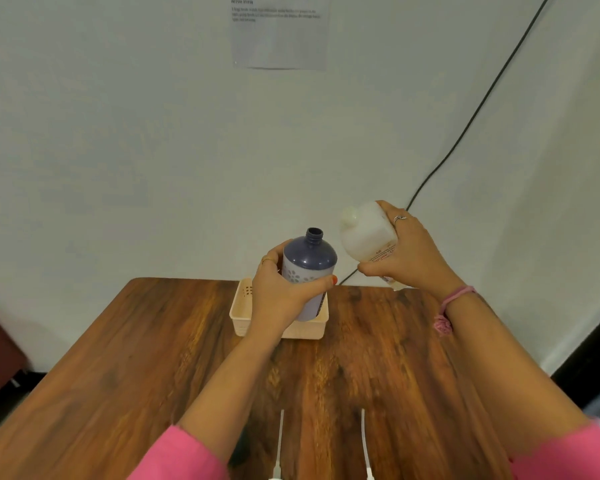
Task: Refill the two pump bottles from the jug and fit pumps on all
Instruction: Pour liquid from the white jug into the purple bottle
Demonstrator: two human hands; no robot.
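In the head view both forearms reach forward over the brown wood-grain table [153, 358], pink sleeves pushed up near the elbows. The left hand [278, 296] grips a blue-grey plastic bottle [309, 268] with a dotted label, its fingers curled round the far side and its thumb across the front; the bottle is upright, its neck open and without a pump, held above a cream plastic basket [240, 313] that sits at the far middle of the table. The right hand [409, 258], raised a little higher, has its fingers clamped on a translucent white plastic jug [364, 233], tipped so that its capped spout points left towards the bottle's mouth, near it but apart. Two thin white pump tubes [280, 441] lie on the table's near edge.
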